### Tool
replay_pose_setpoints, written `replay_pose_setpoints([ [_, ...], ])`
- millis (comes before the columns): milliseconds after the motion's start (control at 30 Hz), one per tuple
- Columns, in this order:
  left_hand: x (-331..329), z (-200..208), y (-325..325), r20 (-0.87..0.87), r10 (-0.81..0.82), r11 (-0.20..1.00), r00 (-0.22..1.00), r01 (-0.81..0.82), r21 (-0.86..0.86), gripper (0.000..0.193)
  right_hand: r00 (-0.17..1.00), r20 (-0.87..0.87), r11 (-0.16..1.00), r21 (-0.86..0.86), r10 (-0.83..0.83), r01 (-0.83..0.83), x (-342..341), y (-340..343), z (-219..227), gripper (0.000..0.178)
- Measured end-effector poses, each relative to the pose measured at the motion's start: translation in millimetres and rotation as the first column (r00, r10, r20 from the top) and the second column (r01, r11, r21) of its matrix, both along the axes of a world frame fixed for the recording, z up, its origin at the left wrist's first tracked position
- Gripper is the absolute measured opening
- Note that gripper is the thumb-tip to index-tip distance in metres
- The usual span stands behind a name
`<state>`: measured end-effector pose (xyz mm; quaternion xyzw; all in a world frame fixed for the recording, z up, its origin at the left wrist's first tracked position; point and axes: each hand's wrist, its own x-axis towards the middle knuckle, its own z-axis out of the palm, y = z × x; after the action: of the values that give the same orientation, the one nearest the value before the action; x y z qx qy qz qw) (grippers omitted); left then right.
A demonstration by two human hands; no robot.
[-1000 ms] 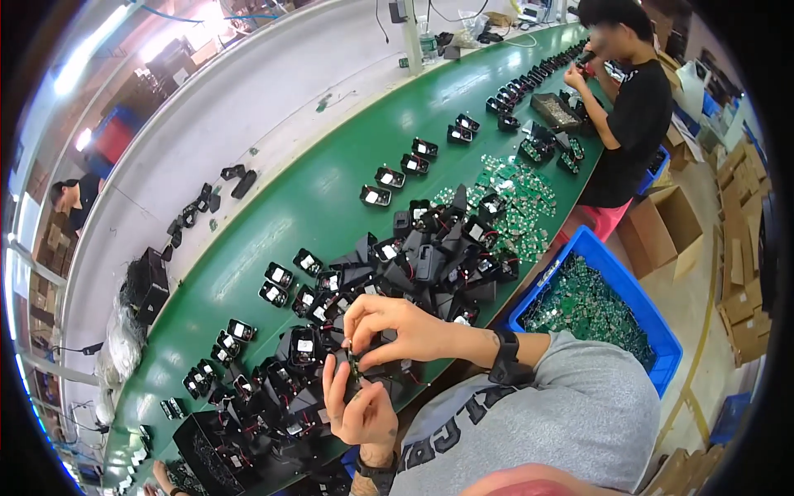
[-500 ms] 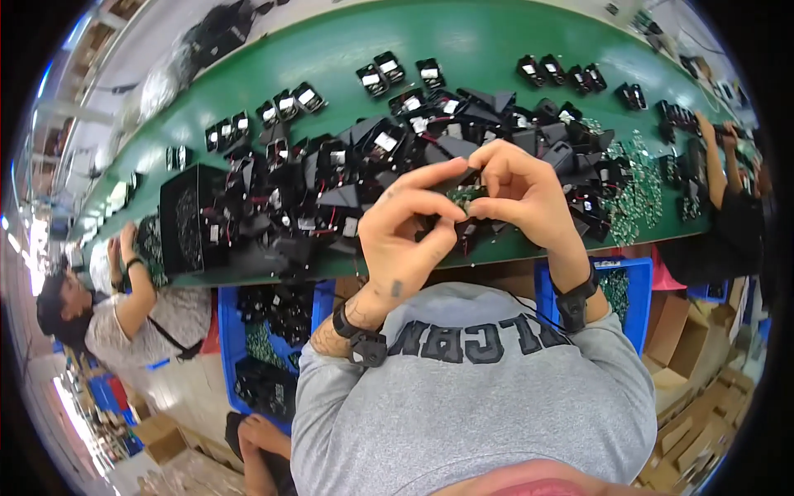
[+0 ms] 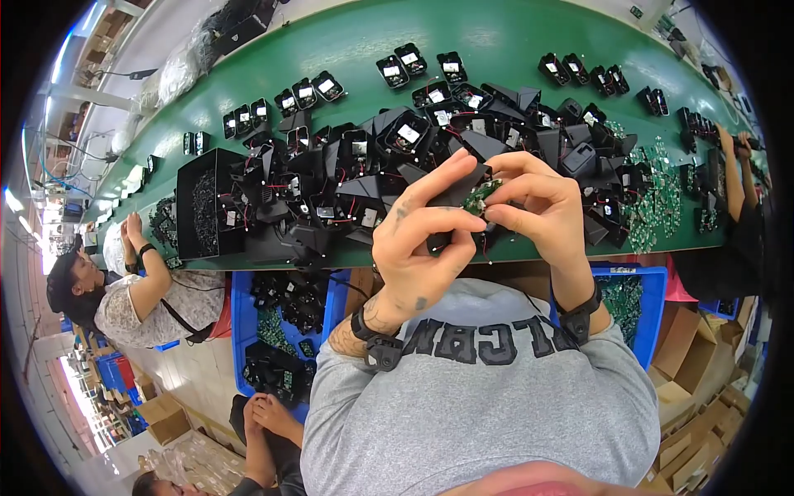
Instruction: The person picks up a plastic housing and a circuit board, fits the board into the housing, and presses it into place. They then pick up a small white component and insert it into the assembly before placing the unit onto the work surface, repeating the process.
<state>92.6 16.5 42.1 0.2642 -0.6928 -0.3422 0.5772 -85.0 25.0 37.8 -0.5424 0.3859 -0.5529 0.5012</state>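
Partly hidden green circuit board [image 3: 478, 197], both hands' [image 3: 430, 240] grip.

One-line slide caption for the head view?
Left hand and right hand pinch a small green circuit board against a black plastic housing above a green table piled with housings.

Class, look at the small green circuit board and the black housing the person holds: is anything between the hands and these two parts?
Nothing visible. The left hand grips the black housing directly, and the right hand pinches the green circuit board against it, above the pile of housings on the green table.
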Motion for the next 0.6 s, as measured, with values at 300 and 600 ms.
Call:
replay_pose_setpoints([
  [300,9.0,-1.0,5.1,0.081,0.000,0.986,0.997,0.013,-0.167,0.025,0.999,0.020,0.999,0.022,0.037,-0.037,7.9,-0.5,-0.1,0.012],
  [600,63.3,3.9,-37.1,-0.505,0.165,0.870,0.847,0.116,0.479,0.024,0.863,-0.282,0.907,0.093,0.420,-0.411,42.1,-97.9,51.1,0.028],
])
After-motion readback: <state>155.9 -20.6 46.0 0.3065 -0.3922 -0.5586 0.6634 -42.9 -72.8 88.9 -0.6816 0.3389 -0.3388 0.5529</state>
